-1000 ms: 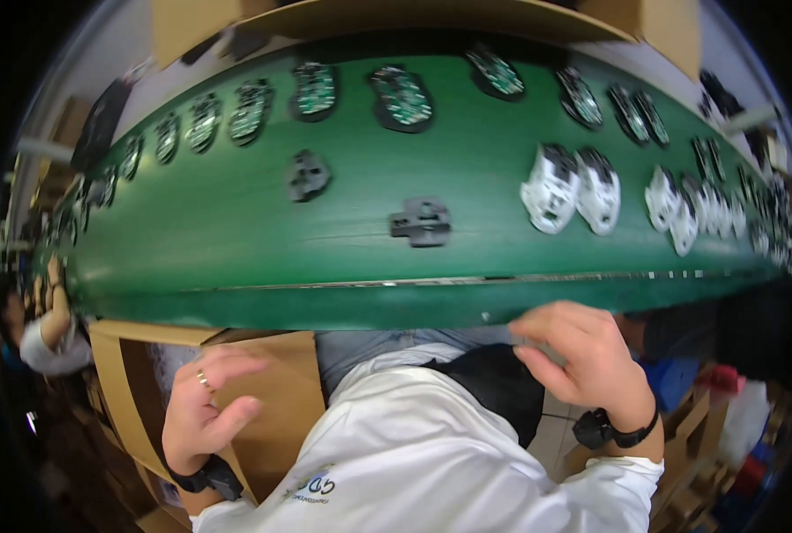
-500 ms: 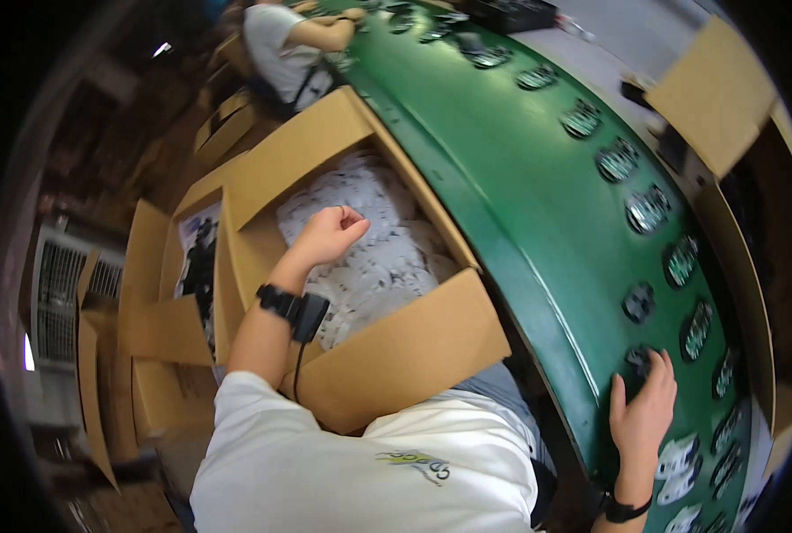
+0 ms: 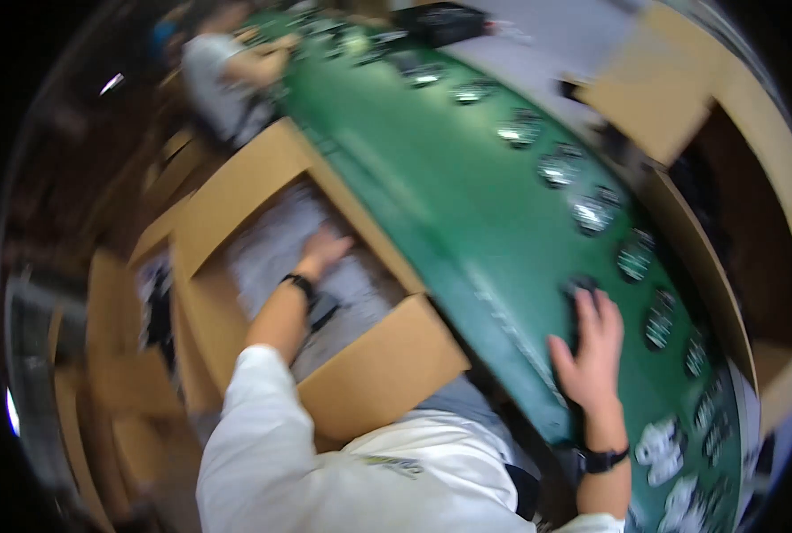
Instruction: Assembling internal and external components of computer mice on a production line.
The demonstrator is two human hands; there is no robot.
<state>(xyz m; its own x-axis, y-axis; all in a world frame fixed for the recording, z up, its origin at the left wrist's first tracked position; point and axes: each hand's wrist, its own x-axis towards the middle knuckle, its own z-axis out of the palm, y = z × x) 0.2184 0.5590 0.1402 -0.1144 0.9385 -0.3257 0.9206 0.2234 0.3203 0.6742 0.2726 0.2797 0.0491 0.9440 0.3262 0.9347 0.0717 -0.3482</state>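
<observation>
The right hand (image 3: 589, 346) is over the green work surface (image 3: 440, 195), thumb spread wide of its extended fingers, fingertips at a dark part (image 3: 581, 284) they mostly cover. The left hand (image 3: 328, 247) reaches into a cardboard box (image 3: 383, 355) of pale pieces (image 3: 276, 240). Blur leaves its grip, and the dark part's long axis and pointing direction, impossible to tell.

The carton (image 3: 383, 366) stands left of the table (image 3: 405, 164), and parts (image 3: 635, 256) line the table's far side.
</observation>
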